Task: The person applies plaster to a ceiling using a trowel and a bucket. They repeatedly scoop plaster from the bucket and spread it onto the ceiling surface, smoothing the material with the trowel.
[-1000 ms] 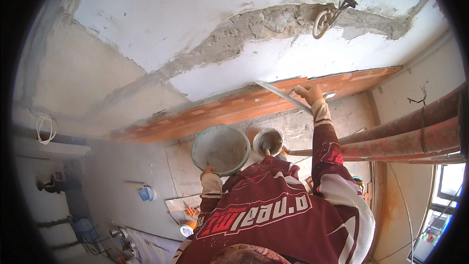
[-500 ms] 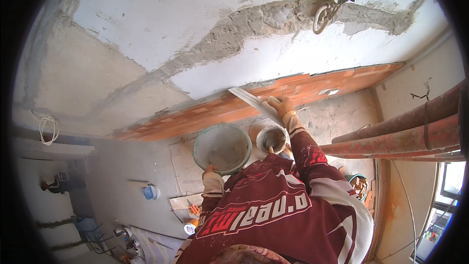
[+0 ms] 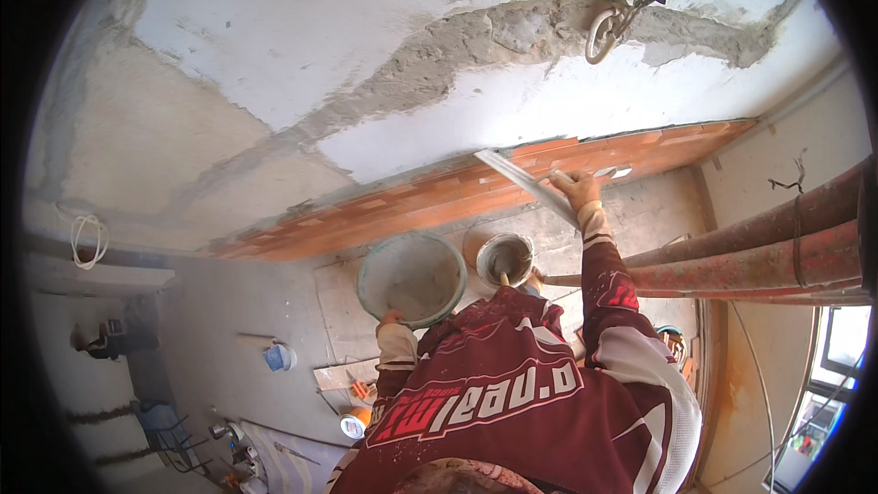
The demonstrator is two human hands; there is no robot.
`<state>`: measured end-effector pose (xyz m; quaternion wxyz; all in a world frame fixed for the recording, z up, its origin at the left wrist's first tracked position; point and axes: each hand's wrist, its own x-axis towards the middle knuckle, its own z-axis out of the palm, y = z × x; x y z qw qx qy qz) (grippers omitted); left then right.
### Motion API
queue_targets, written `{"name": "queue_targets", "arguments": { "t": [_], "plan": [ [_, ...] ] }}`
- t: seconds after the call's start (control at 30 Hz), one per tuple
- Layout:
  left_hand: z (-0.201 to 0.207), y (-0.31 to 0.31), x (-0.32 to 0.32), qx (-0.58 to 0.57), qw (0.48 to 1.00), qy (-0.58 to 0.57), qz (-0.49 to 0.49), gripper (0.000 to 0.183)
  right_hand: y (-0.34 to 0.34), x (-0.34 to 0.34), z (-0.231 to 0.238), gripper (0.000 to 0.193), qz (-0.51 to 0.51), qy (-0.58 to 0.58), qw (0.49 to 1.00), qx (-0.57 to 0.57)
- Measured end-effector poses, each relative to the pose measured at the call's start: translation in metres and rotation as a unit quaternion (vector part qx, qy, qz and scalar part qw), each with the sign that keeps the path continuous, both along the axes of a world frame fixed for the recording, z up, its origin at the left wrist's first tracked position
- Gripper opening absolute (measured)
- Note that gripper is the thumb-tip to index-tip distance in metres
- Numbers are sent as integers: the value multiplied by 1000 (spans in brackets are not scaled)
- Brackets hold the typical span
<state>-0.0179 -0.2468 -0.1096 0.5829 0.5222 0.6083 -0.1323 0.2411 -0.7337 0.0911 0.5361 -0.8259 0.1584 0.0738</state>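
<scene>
My right hand (image 3: 577, 190) is closed around the handle of a long flat plastering trowel (image 3: 514, 173). The blade slants up to the left, its tip near the top of the bare brick strip (image 3: 421, 185); I cannot tell if it touches. My left hand (image 3: 390, 316) grips the near rim of a round, green-edged basin (image 3: 437, 267), coated grey inside with some grey mix at its bottom. Right of the basin stands a bucket (image 3: 522, 246) with grey mix and a stick-like handle in it.
White wall plaster (image 3: 302, 27) is broken by a rough grey channel (image 3: 457, 50), from which a cable loop (image 3: 599, 37) sticks out. Red pipes (image 3: 732, 261) lie close on the right. A small blue bucket (image 3: 278, 359) stands on the floor to the left; another person (image 3: 105, 340) is at far left.
My right hand and the trowel have moved to the right along the brick strip. My left hand and the basin have shifted only slightly.
</scene>
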Motion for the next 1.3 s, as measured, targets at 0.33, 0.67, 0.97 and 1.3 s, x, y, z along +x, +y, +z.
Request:
{"name": "queue_targets", "arguments": {
  "t": [0.33, 0.67, 0.97, 1.3],
  "plan": [
    [10, -2, 7, 11, 1000, -21, 12, 27, 12, 3, -35, 40, -1, -89, 996, -16],
    [105, -58, 48, 244, 964, 17, -100, 34, 14, -16, 7, 35, 150, -65, 986, -14],
    [159, -105, 83, 286, 889, -346, -89, 31, 132, -38, 22, 39, 408, -11, 878, -249],
    [157, -107, 93, 332, 847, -365, -200, 28, 139, -36, 2, 40, 421, -132, 855, -272]
  ]
}}
